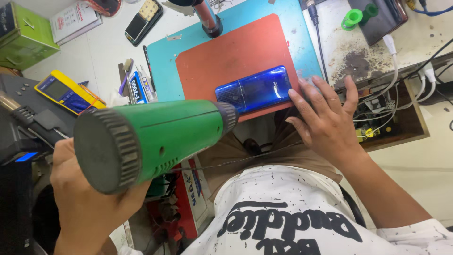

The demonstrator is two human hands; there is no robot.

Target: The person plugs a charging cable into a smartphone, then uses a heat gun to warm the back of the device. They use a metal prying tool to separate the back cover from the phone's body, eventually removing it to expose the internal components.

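A glossy blue phone (255,89) lies back-up on a red-orange mat (226,56), near the mat's front edge. My left hand (87,203) grips a green heat gun (155,139) by its handle, barrel pointing at the phone's left end, nozzle close to it. My right hand (325,120) rests at the bench edge with fingers spread, fingertips touching the phone's right end. The heat gun's nozzle tip is hidden behind its dark collar.
A blue work mat (264,19) lies under the red one. A yellow multimeter (66,92) sits at left, green boxes (23,35) at far left, a dark phone (144,21) and a black-based tool (207,19) at the back, white cables (401,71) and a green tape roll (351,19) at right.
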